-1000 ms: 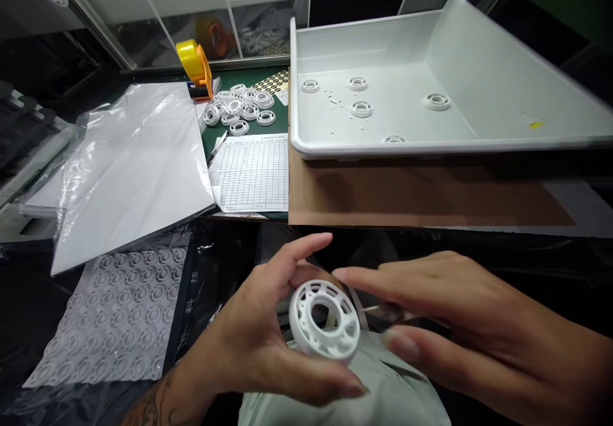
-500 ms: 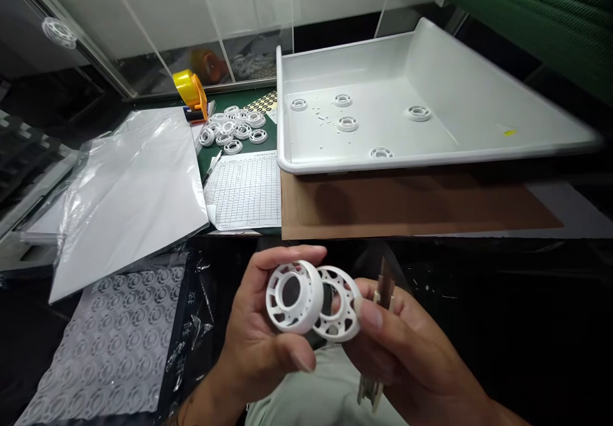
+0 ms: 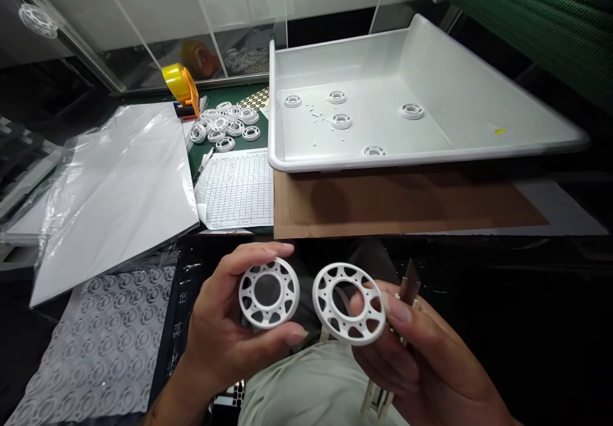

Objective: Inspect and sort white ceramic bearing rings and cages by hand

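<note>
Two white rings that overlapped in view half a second ago stand apart, held just off the worktop's [image 3: 264, 133] near edge. My left hand [image 3: 215, 317] clasps the smaller spoked ring [image 3: 283, 292] around its rim; my right hand [image 3: 431, 349] pinches the wider spoked ring [image 3: 329, 300], a slim tool [image 3: 409, 285] gripped alongside. Both faces now show their spokes to me, so each part can probably be looked over separately. Behind, five rings lie in the white tray [image 3: 479, 81]; a heap of white rings [image 3: 219, 123] sits beyond its left edge.
</note>
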`<state>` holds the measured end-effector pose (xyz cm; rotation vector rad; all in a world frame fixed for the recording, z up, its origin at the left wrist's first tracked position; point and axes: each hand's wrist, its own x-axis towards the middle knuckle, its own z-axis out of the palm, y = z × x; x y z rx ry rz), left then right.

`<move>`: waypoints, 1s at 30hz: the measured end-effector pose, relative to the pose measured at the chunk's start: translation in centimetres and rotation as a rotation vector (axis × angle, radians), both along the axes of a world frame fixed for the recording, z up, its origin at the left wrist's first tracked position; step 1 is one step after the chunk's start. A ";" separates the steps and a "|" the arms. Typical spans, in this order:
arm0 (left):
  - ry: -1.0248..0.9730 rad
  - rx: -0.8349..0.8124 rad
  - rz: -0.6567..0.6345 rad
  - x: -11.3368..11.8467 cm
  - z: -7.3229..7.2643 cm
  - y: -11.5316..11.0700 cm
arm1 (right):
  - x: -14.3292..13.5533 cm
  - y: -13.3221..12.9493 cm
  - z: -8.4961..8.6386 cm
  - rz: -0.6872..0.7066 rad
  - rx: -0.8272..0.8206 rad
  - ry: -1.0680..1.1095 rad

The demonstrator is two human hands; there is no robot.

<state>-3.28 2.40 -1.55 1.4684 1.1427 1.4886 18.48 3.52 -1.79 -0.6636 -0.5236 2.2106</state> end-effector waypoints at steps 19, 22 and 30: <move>0.390 0.144 -0.141 0.7 0.5 0.4 | 0.0 -0.1 -0.6 0.031 -0.047 -0.005; 0.462 0.169 -0.121 0.9 0.6 0.4 | -0.1 -0.3 -0.6 0.026 -0.032 -0.031; 0.710 0.239 -0.152 0.7 0.4 0.4 | 0.1 0.4 -1.6 0.080 0.114 -0.445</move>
